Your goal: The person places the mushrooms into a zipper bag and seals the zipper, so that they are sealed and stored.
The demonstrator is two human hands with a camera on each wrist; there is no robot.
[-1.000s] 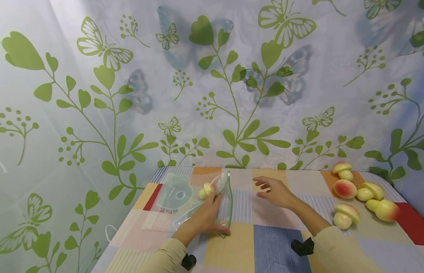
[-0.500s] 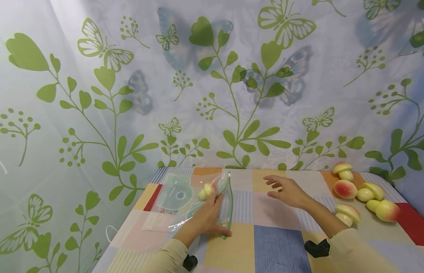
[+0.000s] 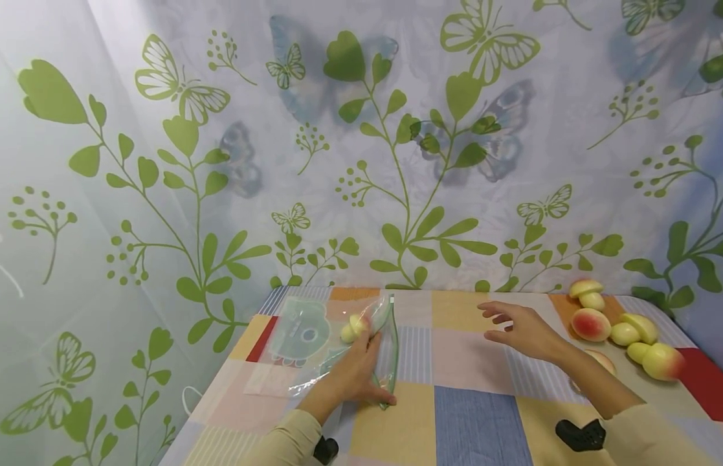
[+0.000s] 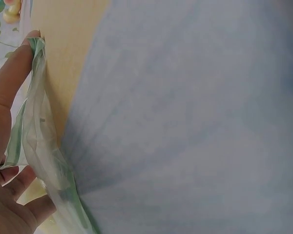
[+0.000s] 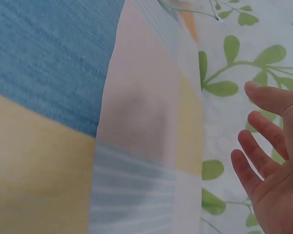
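Observation:
My left hand [image 3: 355, 372] holds a clear zip bag [image 3: 262, 382] near its green-edged mouth, on the left of the table. In the left wrist view the thumb lies against the green zip edge [image 4: 37, 48], and the other fingers touch the bag lower down. A yellow toy mushroom [image 3: 348, 331] with a pinkish cap shows inside, just beyond the fingers. My right hand [image 3: 521, 330] hovers above the table at right of centre, holding nothing, fingers loosely bent and spread. Its forearm partly hides another mushroom [image 3: 604, 361].
Several yellow-and-red toy mushrooms [image 3: 635, 329] lie grouped at the table's right side. A patchwork cloth [image 3: 474, 414] covers the table. Behind it hangs a curtain [image 3: 314, 259] printed with leaves and butterflies. A white cord [image 3: 186, 398] loops at the left edge.
My right hand has moved to the right, away from the bag and towards the mushroom group, and its forearm now covers part of the nearest one. The left hand and bag stay almost still.

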